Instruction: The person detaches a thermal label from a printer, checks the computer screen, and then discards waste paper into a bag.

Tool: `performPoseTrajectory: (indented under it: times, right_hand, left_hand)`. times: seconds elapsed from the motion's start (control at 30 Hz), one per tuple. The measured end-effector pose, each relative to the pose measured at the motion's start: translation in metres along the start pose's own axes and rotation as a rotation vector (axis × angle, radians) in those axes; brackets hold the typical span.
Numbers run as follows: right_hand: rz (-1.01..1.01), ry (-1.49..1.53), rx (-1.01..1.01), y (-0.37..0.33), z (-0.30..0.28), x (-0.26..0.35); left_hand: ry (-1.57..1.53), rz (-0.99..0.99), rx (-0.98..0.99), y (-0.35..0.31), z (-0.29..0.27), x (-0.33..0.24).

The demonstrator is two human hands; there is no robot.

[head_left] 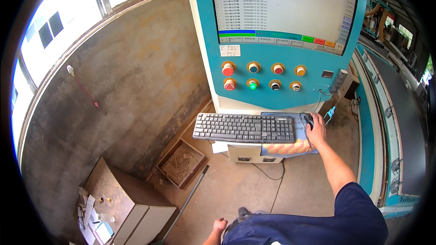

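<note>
My right hand (317,129) lies curved over a dark computer mouse (310,120), which is partly hidden under the fingers. Beneath the mouse is a blue mouse pad (297,149) with an orange honeycomb pattern. To its left, a black keyboard (243,127) covers part of the pad. My left hand (220,225) hangs low beside my body, its fingers curled in with nothing visible in them. Above the keyboard stands a teal control cabinet (281,91) with a lit screen (290,7) and two rows of round buttons and switches, one glowing green (252,84).
A cabinet (122,195) at the lower left bears papers and small items. Beside it are a wooden box (180,163) of scraps and a long pole (187,202). Cables (278,177) trail over the floor. A long machine bed (395,113) runs along the right.
</note>
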State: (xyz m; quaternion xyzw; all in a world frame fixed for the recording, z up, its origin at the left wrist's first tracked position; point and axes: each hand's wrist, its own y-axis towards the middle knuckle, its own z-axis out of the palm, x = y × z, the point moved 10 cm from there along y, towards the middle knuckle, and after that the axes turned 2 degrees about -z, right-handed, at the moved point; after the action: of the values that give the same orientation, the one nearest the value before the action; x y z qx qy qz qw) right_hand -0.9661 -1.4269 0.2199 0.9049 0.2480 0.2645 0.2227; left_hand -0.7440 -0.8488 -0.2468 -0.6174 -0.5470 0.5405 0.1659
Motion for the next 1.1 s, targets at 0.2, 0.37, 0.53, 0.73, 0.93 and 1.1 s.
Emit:
performPoseTrajectory:
  times: [0.2,0.37,0.53,0.73,0.93,1.1]
  right_hand:
    - [-0.022,0.011,-0.009,0.001,-0.001,0.002]
    - [-0.027,-0.026,0.014,0.000,0.002,0.000]
    - [-0.025,-0.032,0.007,0.000,0.003,-0.001]
    - [0.000,0.014,-0.015,0.001,0.001,-0.003]
    - [0.012,0.001,0.028,0.000,0.005,-0.005]
    - [0.008,-0.004,0.018,0.000,0.000,-0.002]
  left_hand:
    - [-0.011,-0.012,0.002,-0.002,-0.001,-0.002]
    - [-0.028,-0.027,0.014,-0.001,0.001,-0.003]
    - [-0.029,-0.017,0.008,0.001,0.002,-0.003]
    - [-0.042,-0.007,0.010,0.005,0.004,-0.003]
    - [-0.018,0.016,0.003,0.009,0.006,-0.003]
    - [0.004,0.006,0.010,0.005,0.007,-0.010]
